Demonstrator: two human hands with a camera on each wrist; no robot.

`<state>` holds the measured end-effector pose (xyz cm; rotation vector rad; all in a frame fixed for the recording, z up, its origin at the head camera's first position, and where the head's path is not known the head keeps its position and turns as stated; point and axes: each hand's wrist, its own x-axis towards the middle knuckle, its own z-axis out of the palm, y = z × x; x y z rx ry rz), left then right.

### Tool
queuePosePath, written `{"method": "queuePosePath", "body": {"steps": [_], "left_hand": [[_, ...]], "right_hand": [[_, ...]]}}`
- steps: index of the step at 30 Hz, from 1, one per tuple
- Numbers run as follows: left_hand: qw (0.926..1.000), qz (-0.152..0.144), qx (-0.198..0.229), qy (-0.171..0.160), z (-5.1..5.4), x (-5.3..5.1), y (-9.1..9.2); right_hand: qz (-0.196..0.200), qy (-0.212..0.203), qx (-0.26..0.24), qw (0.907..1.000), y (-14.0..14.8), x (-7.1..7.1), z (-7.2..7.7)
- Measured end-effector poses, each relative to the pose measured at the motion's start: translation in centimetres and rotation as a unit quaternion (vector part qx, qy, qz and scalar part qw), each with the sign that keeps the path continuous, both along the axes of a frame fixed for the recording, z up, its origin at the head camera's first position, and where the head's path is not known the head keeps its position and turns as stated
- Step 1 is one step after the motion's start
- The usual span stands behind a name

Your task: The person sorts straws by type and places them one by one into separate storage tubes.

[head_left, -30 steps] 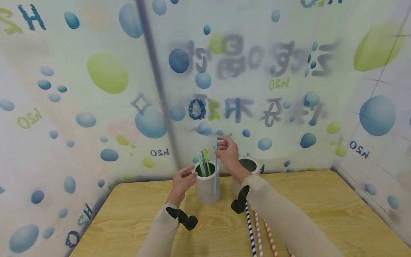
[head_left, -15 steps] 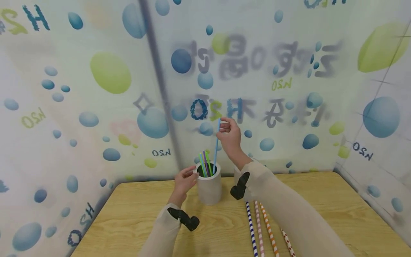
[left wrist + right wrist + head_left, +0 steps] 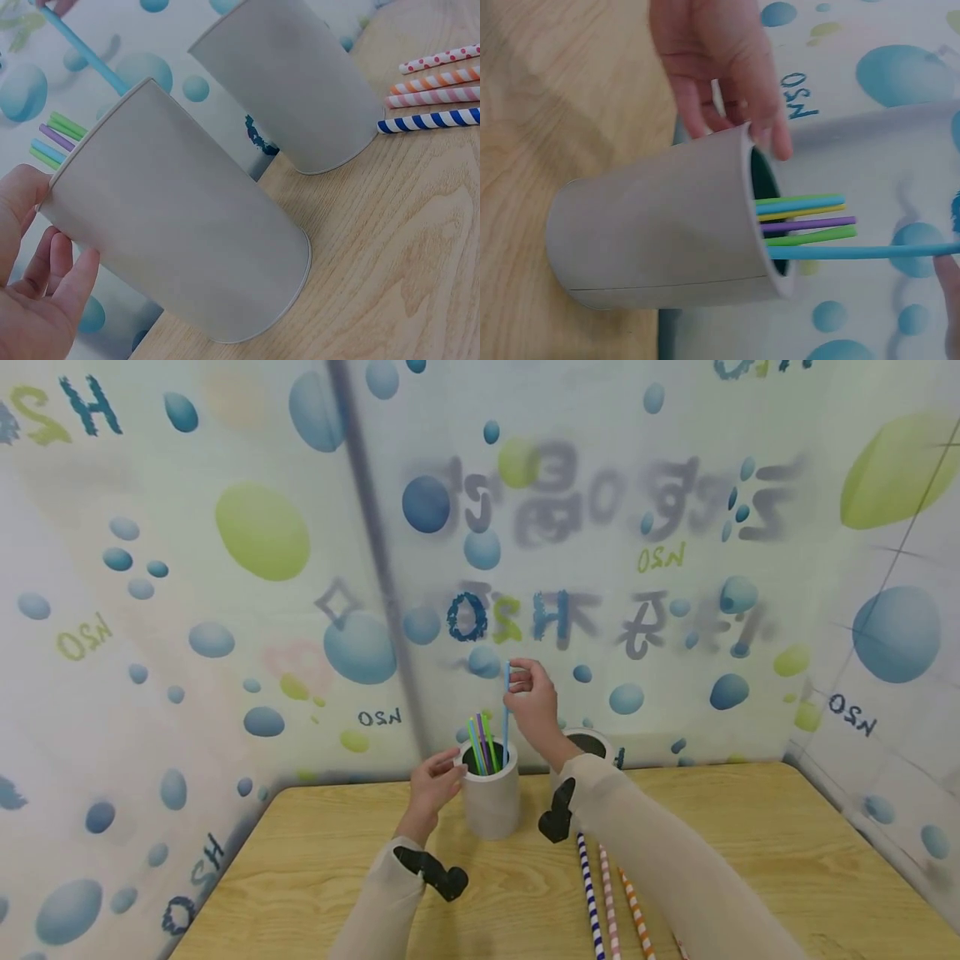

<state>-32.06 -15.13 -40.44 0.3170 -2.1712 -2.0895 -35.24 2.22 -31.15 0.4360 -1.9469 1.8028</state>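
My right hand (image 3: 534,703) pinches the upper part of a light blue straw (image 3: 506,718), whose lower end is inside the left white cup (image 3: 491,808). Several green, blue, yellow and purple straws (image 3: 817,223) stand in the same cup, leaning against its rim. With thumb and fingers, my left hand (image 3: 432,787) holds that cup's rim from the left; in the left wrist view the fingers (image 3: 75,285) touch its side. Only a fingertip of my right hand shows in the right wrist view, on the blue straw (image 3: 855,253).
A second white cup (image 3: 292,82) stands to the right, partly behind my right forearm. Striped and dotted straws, among them a blue-striped one (image 3: 589,893), lie on the wooden table (image 3: 300,877) in front of it. A patterned curtain (image 3: 420,435) rises behind the table.
My right hand rose with the blue straw, then came down somewhat. The straw was in front of the cup earlier; its lower end is now inside. My left hand has stayed at the rim.
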Motion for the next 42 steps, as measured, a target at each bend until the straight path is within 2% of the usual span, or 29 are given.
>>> {"method": "queuePosePath", "body": {"steps": [1,6,8,10,18,24,31,42], "left_hand": [[1.0,0.0,0.0,-0.001,0.0,0.0,0.0],[1.0,0.003,0.003,-0.003,-0.1,-0.1,0.0],[1.0,0.001,0.004,-0.002,-0.1,-0.1,0.0],[1.0,0.0,0.004,-0.001,-0.1,-0.1,0.0],[1.0,0.003,0.005,0.0,0.0,0.1,0.0],[1.0,0.005,0.006,0.001,0.0,0.1,0.0],[0.9999,0.002,0.011,-0.004,-0.3,-0.1,-0.1],[0.9999,0.0,0.008,-0.01,-0.2,-0.3,-0.1]], "right_hand": [[0.003,0.0,0.001,1.0,-0.1,0.4,-0.1],[-0.003,-0.02,0.012,0.9997,-0.3,0.4,-1.9],[-0.013,-0.024,0.018,0.9995,-0.5,-0.5,-3.2],[-0.013,-0.028,0.027,0.9991,-0.7,-0.7,-3.9],[-0.033,-0.071,0.06,0.9952,-1.5,-1.2,-5.5],[-0.04,-0.096,0.056,0.9931,-1.9,-1.0,-6.1],[-0.036,-0.103,0.07,0.9916,-2.0,-1.0,-6.5],[-0.043,-0.166,0.127,0.977,-2.1,-1.2,-6.1]]}}
